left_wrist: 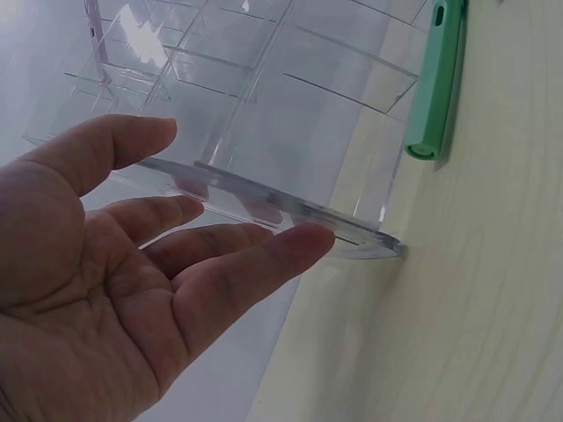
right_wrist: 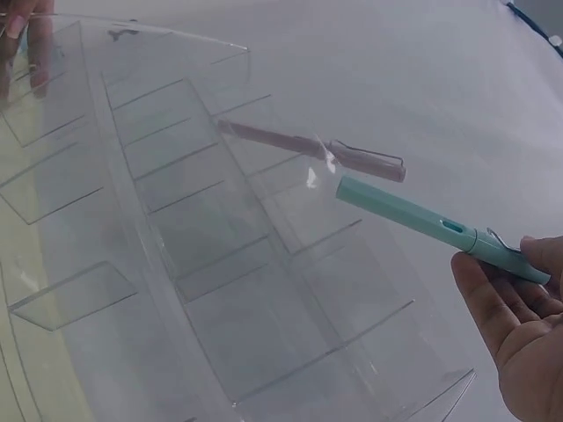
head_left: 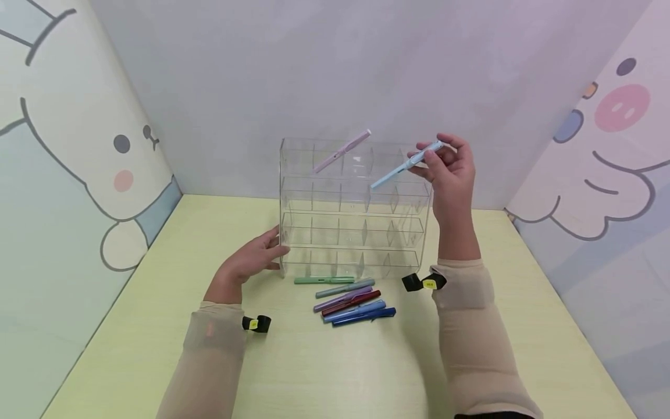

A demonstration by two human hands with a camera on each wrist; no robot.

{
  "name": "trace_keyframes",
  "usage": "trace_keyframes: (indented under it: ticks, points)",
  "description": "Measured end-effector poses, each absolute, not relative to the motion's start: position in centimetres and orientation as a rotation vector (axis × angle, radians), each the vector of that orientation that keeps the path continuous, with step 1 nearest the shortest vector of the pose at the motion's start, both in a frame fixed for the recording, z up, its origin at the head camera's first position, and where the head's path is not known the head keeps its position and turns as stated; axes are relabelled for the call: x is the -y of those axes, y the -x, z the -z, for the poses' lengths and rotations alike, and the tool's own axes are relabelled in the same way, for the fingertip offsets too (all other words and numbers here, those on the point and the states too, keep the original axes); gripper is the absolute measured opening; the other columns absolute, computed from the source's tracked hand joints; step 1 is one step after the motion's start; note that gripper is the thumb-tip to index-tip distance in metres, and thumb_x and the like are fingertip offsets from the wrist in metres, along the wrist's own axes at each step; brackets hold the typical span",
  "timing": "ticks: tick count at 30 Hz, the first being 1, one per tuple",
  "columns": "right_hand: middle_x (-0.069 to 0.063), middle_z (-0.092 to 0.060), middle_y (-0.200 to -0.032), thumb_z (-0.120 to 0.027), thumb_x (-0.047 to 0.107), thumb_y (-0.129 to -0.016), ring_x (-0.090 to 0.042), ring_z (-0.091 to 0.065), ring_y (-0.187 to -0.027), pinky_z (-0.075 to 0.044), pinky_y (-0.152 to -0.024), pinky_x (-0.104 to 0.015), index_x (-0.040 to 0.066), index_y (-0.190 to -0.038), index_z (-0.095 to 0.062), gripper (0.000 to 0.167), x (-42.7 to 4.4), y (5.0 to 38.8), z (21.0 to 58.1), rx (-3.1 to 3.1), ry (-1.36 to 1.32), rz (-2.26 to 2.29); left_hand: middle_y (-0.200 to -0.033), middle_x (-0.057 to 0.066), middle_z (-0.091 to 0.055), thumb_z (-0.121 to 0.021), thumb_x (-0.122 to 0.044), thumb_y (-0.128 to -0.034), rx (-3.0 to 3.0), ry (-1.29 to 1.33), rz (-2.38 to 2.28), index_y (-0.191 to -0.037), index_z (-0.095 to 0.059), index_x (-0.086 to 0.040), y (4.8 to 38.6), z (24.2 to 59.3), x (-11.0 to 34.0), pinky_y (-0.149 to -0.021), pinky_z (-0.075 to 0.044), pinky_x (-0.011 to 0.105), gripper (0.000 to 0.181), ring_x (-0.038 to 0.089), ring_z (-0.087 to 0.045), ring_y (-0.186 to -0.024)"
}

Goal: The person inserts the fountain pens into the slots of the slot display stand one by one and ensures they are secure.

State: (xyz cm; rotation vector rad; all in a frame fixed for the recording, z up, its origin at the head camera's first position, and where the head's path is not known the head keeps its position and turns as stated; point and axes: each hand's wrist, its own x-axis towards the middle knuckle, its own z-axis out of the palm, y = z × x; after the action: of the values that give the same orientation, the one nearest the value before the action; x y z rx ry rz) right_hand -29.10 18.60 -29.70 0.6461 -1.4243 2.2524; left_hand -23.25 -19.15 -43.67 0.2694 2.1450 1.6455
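My right hand [head_left: 451, 169] pinches a light blue pen [head_left: 405, 165] by its clip end, above the upper right part of a clear acrylic pen rack [head_left: 352, 212]. In the right wrist view this pen [right_wrist: 409, 218] looks mint green, its other end pointing toward the rack. A pale pink pen [head_left: 342, 151] leans at a slant in the rack's top tier. Low at the rack's left side, my left hand [head_left: 256, 258] touches the side panel with extended fingers. The left wrist view shows the fingertips [left_wrist: 303, 242] at the panel's edge and the thumb apart from them.
In front of the rack lie several pens: a green pen [head_left: 324, 280] close to its base, a grey-green pen [head_left: 345, 288], a purple pen [head_left: 342, 299], a dark red pen [head_left: 350, 303], a light blue one and a dark blue pen [head_left: 363, 317]. Cartoon-printed walls surround the pale table [head_left: 293, 372].
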Motion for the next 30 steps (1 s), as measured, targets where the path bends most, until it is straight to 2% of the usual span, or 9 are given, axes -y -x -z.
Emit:
trace_keyframes:
  ticks: [14, 22, 30]
  points:
    - [-0.027, -0.063, -0.110, -0.066, 0.000, -0.091, -0.042, -0.068, -0.093, -0.059, -0.084, -0.047, -0.001, -0.125, -0.045, 0.040, -18.3, 31.0, 26.9, 1.373, -0.585, -2.248, -0.159, 0.012, -0.031, -0.050, -0.024, -0.1033, -2.142, -0.271, -1.650, -0.157, -0.011, -0.037, 23.2, 43.7, 19.1, -0.101, -0.050, 0.050, 0.068, 0.037, -0.040, -0.140]
    - [-0.022, -0.062, -0.106, -0.066, -0.002, -0.090, -0.042, -0.068, -0.092, -0.059, -0.082, -0.048, 0.002, -0.122, -0.047, 0.038, -18.4, 32.3, 25.6, 1.324, -0.540, -2.277, -0.160, 0.012, -0.030, -0.051, -0.027, -0.1029, -2.144, -0.283, -1.651, -0.157, -0.011, -0.037, 23.1, 43.8, 19.0, -0.100, -0.051, 0.048, 0.068, 0.036, -0.040, -0.140]
    - [-0.022, -0.062, -0.106, -0.067, -0.004, -0.089, -0.042, -0.069, -0.091, -0.060, -0.080, -0.046, 0.003, -0.120, -0.049, 0.037, -18.0, 32.9, 24.5, 1.316, -0.542, -2.269, -0.158, 0.012, -0.033, -0.052, -0.030, -0.1021, -2.155, -0.286, -1.637, -0.157, -0.013, -0.040, 23.1, 43.7, 18.9, -0.100, -0.051, 0.049, 0.068, 0.036, -0.046, -0.136]
